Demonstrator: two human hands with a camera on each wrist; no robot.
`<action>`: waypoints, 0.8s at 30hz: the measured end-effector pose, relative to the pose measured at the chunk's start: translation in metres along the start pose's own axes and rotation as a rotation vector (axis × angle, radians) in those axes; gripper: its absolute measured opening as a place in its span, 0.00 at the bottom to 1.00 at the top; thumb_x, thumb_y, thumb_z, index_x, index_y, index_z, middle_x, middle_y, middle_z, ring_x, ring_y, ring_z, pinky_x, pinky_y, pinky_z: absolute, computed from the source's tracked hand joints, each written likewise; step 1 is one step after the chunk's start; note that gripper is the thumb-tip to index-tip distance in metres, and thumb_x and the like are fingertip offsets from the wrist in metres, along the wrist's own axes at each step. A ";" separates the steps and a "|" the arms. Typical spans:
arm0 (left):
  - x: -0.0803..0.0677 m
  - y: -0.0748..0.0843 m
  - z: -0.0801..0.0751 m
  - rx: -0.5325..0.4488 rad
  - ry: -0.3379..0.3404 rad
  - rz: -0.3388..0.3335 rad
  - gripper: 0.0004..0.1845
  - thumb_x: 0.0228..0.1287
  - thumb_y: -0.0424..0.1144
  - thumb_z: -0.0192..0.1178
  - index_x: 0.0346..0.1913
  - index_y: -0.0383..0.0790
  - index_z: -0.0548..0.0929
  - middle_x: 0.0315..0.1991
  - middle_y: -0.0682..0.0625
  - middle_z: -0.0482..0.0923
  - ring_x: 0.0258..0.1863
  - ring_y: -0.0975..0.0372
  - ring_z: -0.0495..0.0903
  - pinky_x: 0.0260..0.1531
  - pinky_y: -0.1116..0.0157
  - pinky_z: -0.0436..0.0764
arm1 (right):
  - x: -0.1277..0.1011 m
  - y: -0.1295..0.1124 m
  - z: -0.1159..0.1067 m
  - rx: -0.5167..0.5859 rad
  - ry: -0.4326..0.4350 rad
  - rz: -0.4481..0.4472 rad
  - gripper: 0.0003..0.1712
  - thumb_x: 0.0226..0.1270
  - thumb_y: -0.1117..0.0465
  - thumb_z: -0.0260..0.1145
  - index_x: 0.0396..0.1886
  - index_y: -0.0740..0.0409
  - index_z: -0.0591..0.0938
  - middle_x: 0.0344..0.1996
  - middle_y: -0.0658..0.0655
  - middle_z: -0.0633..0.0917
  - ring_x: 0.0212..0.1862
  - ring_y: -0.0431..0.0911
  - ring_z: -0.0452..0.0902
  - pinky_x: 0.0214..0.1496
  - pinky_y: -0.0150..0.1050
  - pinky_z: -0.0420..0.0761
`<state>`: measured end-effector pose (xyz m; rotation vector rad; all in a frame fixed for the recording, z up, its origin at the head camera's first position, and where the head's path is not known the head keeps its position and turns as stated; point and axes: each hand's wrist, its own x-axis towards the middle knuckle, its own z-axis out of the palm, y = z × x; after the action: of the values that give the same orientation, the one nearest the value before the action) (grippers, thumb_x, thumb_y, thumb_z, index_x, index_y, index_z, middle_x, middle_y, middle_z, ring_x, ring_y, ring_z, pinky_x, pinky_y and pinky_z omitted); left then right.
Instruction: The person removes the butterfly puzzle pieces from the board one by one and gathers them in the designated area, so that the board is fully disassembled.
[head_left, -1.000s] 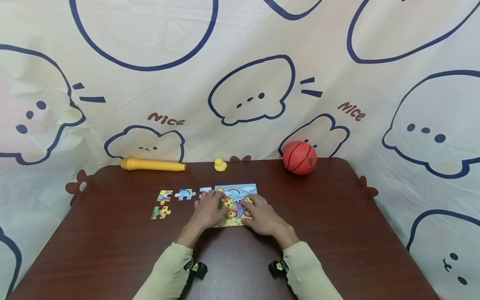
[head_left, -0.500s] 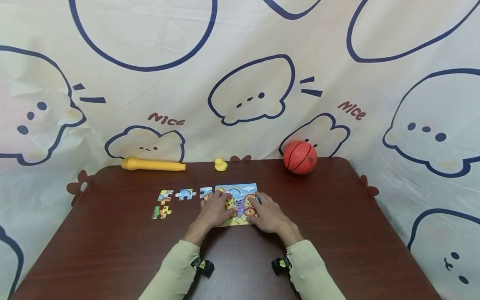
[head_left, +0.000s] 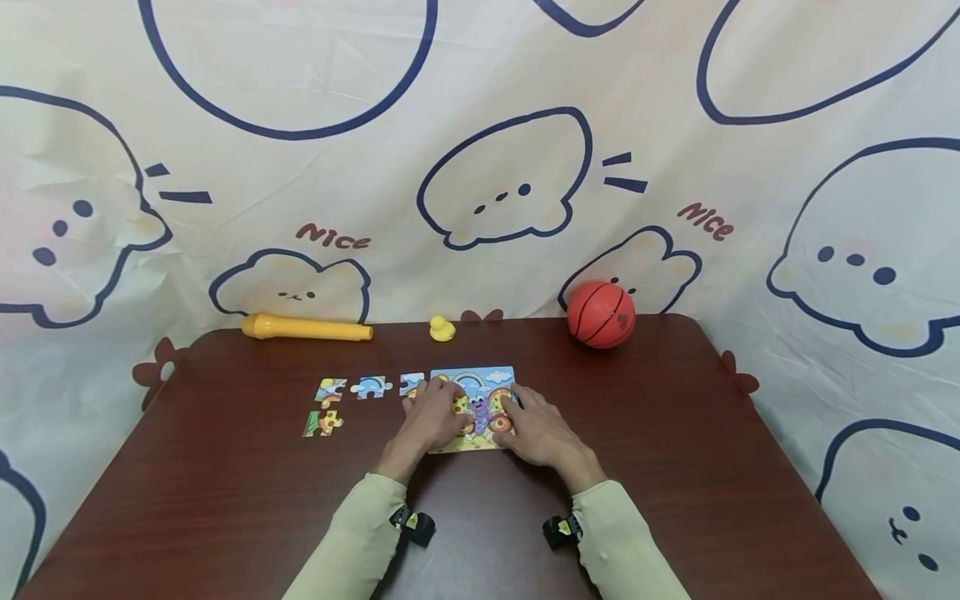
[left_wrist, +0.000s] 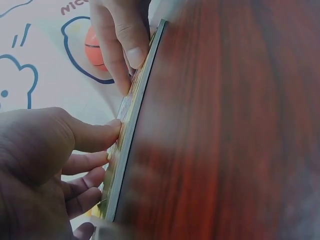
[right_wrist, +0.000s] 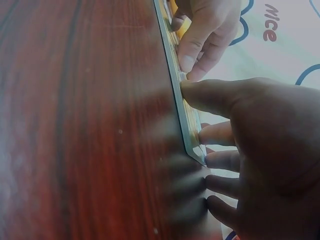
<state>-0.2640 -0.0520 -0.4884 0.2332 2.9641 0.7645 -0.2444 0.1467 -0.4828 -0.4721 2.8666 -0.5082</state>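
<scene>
So the puzzle board (head_left: 480,408) sits flat on the worktop (head_left: 675,467), about mid-table and a bit toward the far side, with a butterfly and rainbow picture on it. Most of it looks filled in already. Both hands are on it: the left hand (head_left: 433,415) lies over the left part, the right hand (head_left: 536,427) over the right part. The fingers (left_wrist: 92,136) of the left hand are pretty much straight and pressing down on the board's face and near edge, not wrapped around anything; same deal from the right wrist view, where the right hand's fingers (right_wrist: 210,97) lie flat along the board's edge. Neither hand has a piece in it as far as I can tell.

What's left, judging by the layout: four loose pieces (head_left: 352,400) are lying just left of the board, three in a row and one below them nearer the person. One of them sits right up against the board's left edge. So I'd call it well along but not finished.

Further out, along the back edge there's a yellow flashlight (head_left: 306,328), a little rubber duck (head_left: 441,329) and a small basketball (head_left: 601,314), all well apart from the puzzle. A cartoon-print cloth (head_left: 480,167) hangs behind.
</scene>
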 end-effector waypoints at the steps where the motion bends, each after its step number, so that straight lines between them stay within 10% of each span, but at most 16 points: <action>1: 0.000 0.000 0.000 -0.008 0.003 -0.002 0.23 0.58 0.50 0.67 0.55 0.46 0.80 0.55 0.46 0.73 0.53 0.53 0.66 0.56 0.41 0.61 | 0.000 0.000 0.000 -0.002 0.000 0.001 0.37 0.64 0.43 0.64 0.70 0.51 0.69 0.75 0.57 0.59 0.75 0.55 0.53 0.71 0.58 0.60; 24: 0.001 -0.002 -0.002 -0.142 0.061 0.039 0.21 0.53 0.47 0.72 0.47 0.51 0.75 0.32 0.58 0.77 0.38 0.63 0.73 0.45 0.52 0.59 | 0.000 0.001 -0.001 -0.027 -0.008 -0.008 0.38 0.65 0.40 0.62 0.71 0.50 0.68 0.75 0.56 0.58 0.76 0.54 0.52 0.71 0.58 0.60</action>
<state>-0.2654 -0.0547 -0.4876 0.2632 2.9521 0.9996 -0.2448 0.1476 -0.4818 -0.4897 2.8687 -0.4679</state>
